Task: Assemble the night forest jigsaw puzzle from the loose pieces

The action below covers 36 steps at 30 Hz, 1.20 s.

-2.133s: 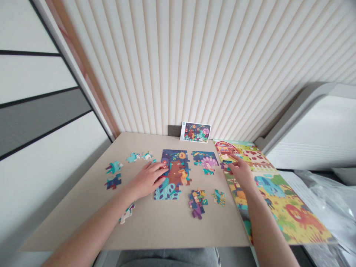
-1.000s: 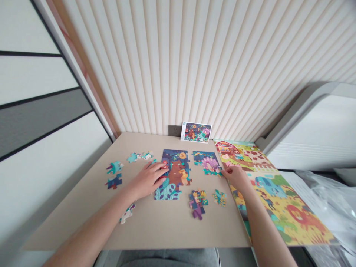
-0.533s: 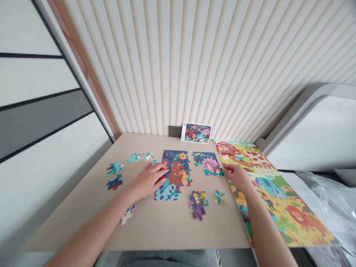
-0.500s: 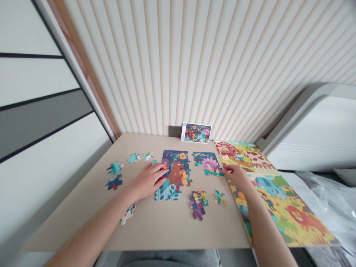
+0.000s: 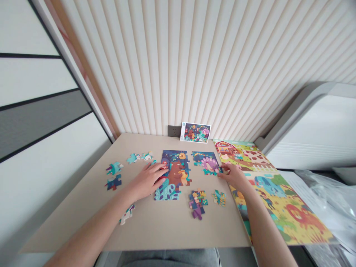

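Observation:
My left hand [image 5: 147,181] lies with fingers spread at the left edge of a joined puzzle section [image 5: 176,172] showing a brown bear. Its fingertips touch that section. To the right, across a narrow gap, is a smaller joined section with a pink peacock [image 5: 210,163]. My right hand [image 5: 232,175] has its thumb and fingers closed at the lower right edge of this peacock section. The fingers cover that corner in part. Nearer to me are a joined purple and orange cluster [image 5: 198,204] and a teal and yellow piece [image 5: 219,198].
Loose puzzle pieces [image 5: 114,168] lie on the table's [image 5: 164,230] left side, and a white piece [image 5: 127,214] is beside my left forearm. A picture card [image 5: 195,132] leans on the wall by a socket [image 5: 174,131]. Finished farm [image 5: 244,155] and animal [image 5: 278,204] puzzles lie at right.
My right hand's thumb and fingers have shifted slightly left, farther over the peacock section's corner. The left hand stays on the bear section. The view has moved a little.

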Available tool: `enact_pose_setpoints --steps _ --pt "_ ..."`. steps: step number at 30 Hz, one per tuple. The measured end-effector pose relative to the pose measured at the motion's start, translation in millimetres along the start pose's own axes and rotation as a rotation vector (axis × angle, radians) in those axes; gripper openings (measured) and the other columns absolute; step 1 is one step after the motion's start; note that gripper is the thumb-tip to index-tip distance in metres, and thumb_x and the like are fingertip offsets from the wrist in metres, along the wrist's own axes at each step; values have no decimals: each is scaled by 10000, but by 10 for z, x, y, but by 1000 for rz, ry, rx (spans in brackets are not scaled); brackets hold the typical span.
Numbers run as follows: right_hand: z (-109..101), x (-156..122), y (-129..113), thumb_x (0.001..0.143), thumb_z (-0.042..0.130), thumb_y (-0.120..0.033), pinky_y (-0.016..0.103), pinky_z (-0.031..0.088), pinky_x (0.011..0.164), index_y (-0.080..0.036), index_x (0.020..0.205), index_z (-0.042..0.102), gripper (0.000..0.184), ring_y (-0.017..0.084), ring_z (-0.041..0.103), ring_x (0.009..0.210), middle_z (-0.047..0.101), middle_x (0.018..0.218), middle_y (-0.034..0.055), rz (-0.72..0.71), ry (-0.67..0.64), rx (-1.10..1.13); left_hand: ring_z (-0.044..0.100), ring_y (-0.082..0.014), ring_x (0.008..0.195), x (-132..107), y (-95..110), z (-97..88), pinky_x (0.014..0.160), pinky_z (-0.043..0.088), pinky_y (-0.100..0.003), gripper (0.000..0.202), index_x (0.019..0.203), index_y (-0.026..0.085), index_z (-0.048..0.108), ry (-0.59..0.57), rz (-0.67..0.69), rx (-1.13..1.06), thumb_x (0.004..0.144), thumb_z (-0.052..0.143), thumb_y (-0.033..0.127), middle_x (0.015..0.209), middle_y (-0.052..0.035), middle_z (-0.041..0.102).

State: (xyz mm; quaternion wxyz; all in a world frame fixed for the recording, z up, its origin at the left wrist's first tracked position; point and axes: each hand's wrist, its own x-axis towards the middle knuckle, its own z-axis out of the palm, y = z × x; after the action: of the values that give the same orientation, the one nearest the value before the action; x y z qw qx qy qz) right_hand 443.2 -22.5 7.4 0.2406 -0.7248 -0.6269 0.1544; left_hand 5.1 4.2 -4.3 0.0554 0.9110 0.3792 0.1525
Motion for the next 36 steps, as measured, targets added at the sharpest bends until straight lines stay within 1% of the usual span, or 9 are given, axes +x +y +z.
enact_pose_setpoints --steps 3,5,7,10,14,17,20,27,36 --pt "-9 9 -3 687 762 -439 330 462 721 -188 951 744 364 248 670 815 746 895 68 19 28 57 511 -261 1383 -1 2 -3 1221 318 -515 394 1411 274 609 -5 1 10 1066 451 379 1456 -104 580" --pt "-16 17 -8 730 721 -458 327 470 700 -193 902 717 316 234 671 771 748 846 63 28 39 116 511 -261 1384 -2 3 -7 1219 320 -514 394 1410 276 609 -5 2 13 1066 449 380 1457 -103 580" --pt "-21 24 -19 773 678 -492 328 492 687 -195 880 689 316 231 682 748 750 809 64 28 42 193 510 -264 1385 -2 3 -10 1222 316 -520 394 1411 277 609 -5 -1 10 1066 448 379 1459 -103 579" --pt "-29 25 -56 801 653 -552 336 529 670 -193 914 667 377 238 702 743 757 806 74 19 34 308 519 -270 1377 -2 2 -13 1222 316 -523 396 1410 276 614 -1 -3 -7 1062 455 378 1452 -106 585" --pt "-56 13 -134 780 703 -594 354 552 681 -169 1085 685 524 231 695 714 749 784 62 -6 24 455 531 -273 1361 -3 -4 -7 1222 325 -515 397 1405 282 623 17 5 -28 1055 464 382 1441 -106 596" --pt "-71 -1 -196 758 736 -625 366 561 707 -164 1065 713 554 224 684 711 742 778 59 -18 21 537 530 -272 1362 -3 -11 1 1224 323 -515 399 1407 281 621 17 9 -27 1055 464 383 1443 -106 594" --pt "-63 -23 -258 773 741 -619 360 564 722 -167 1020 730 516 216 678 725 735 791 56 -28 21 564 519 -272 1376 -1 -15 7 1223 321 -517 401 1412 277 616 2 5 -15 1057 462 380 1446 -109 589" --pt "-10 -68 -375 843 687 -604 356 565 729 -171 1062 756 490 215 678 746 740 816 58 -99 -11 570 527 -268 1366 -6 -13 4 1220 332 -507 402 1415 287 615 14 1 -22 1056 465 387 1456 -101 584" --pt "24 -50 -349 876 659 -558 342 553 731 -175 1094 752 451 206 671 746 729 823 49 -110 16 565 522 -271 1376 -7 -16 7 1223 331 -505 399 1415 291 614 12 0 -32 1054 471 383 1460 -97 582"
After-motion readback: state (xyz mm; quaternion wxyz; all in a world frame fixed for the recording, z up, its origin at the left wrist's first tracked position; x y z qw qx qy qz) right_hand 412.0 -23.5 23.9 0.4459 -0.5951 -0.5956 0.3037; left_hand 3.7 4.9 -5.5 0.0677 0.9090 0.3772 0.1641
